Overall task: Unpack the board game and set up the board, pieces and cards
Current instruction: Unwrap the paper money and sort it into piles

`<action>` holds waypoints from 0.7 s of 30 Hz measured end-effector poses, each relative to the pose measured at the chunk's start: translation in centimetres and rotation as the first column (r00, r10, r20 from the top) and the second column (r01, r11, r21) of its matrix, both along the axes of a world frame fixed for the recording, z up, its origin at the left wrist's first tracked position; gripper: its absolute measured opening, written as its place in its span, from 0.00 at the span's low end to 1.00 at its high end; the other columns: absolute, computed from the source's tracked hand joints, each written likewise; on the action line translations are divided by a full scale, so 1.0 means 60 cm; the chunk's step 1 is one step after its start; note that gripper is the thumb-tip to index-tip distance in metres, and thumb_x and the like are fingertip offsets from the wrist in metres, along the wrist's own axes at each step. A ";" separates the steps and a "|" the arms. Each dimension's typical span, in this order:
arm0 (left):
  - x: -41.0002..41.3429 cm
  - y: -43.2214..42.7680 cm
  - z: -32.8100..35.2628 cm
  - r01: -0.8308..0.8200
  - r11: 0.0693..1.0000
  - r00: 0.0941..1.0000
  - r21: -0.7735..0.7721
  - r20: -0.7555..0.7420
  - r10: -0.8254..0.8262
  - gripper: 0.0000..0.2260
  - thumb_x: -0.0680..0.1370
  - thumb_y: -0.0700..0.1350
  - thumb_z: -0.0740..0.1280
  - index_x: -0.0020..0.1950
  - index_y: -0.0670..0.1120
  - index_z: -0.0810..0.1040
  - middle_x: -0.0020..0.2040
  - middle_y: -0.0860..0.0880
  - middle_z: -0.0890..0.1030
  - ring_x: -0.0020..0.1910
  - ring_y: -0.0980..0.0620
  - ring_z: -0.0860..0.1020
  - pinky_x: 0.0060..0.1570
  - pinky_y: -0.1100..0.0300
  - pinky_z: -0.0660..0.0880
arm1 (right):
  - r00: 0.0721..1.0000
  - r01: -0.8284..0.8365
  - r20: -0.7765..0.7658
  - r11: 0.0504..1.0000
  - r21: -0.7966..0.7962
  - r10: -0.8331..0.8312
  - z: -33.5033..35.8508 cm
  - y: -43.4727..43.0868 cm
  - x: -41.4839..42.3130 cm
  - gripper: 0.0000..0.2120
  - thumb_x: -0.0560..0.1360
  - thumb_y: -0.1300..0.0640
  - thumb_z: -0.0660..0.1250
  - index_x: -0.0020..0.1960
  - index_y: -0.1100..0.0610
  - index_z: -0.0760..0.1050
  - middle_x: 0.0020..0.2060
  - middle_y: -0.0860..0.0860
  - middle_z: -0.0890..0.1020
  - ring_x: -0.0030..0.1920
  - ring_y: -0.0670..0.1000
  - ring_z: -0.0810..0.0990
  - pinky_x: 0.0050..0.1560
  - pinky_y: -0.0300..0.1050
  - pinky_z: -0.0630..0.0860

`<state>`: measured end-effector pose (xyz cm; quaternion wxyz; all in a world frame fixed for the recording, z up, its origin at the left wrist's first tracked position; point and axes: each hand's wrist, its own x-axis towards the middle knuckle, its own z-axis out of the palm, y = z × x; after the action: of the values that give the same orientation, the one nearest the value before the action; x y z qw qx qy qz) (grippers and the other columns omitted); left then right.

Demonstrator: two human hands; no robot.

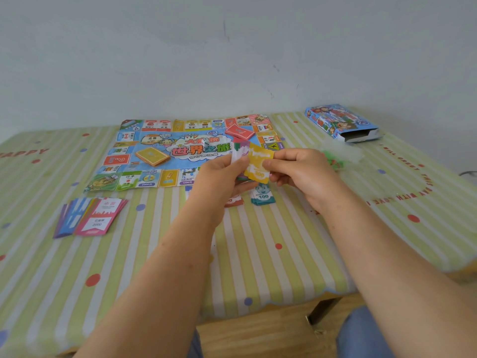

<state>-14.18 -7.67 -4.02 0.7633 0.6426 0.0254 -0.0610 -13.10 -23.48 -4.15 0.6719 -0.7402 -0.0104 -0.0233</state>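
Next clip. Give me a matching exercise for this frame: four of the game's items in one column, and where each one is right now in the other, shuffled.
Items:
1. game box
2. yellow card deck
3. fanned property cards
4. yellow banknote

Places:
A. held up in the right hand
B. lying on the board, left of its centre
C. at the far right of the tablecloth, beyond the board
D. spread on the tablecloth, in front of the board's near left corner

Pairs: 1-C, 2-B, 3-D, 4-A
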 end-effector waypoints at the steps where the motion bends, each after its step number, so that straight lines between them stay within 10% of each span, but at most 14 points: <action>1: 0.000 -0.001 -0.001 0.008 1.000 1.000 0.026 0.001 -0.008 0.07 0.79 0.44 0.65 0.50 0.43 0.82 0.44 0.46 0.85 0.45 0.49 0.84 0.46 0.58 0.81 | 1.000 -0.001 0.000 1.000 0.006 0.001 0.000 0.001 0.000 0.02 0.72 0.64 0.72 0.44 0.62 0.80 0.30 0.54 0.79 0.29 0.48 0.77 0.32 0.39 0.74; 7: -0.003 -0.004 -0.002 0.020 0.993 1.000 0.114 -0.024 -0.017 0.06 0.78 0.48 0.67 0.46 0.49 0.83 0.40 0.51 0.85 0.44 0.50 0.85 0.62 0.43 0.73 | 1.000 -0.006 0.019 1.000 0.011 0.006 -0.001 0.000 0.001 0.04 0.72 0.64 0.73 0.45 0.62 0.79 0.31 0.55 0.79 0.29 0.48 0.77 0.33 0.39 0.75; 15: -0.001 -0.003 0.001 -0.030 0.999 1.000 0.024 0.007 0.030 0.07 0.78 0.44 0.67 0.41 0.47 0.82 0.41 0.45 0.81 0.47 0.46 0.81 0.35 0.67 0.79 | 0.996 0.028 0.080 0.999 -0.040 -0.025 -0.002 -0.002 0.000 0.04 0.72 0.64 0.73 0.40 0.60 0.79 0.32 0.54 0.80 0.30 0.47 0.77 0.34 0.40 0.74; 21: -0.005 -0.006 0.003 -0.043 0.999 0.999 0.032 0.029 0.042 0.06 0.79 0.44 0.67 0.44 0.46 0.82 0.41 0.45 0.81 0.43 0.50 0.82 0.36 0.67 0.79 | 0.999 -0.002 0.036 1.000 -0.016 0.002 0.004 -0.007 -0.002 0.03 0.71 0.64 0.73 0.43 0.62 0.80 0.35 0.55 0.82 0.31 0.49 0.80 0.33 0.41 0.76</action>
<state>-14.48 -8.02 -3.82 0.7540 0.6553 0.0292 -0.0353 -13.24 -23.91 -3.89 0.6659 -0.7448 -0.0235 -0.0359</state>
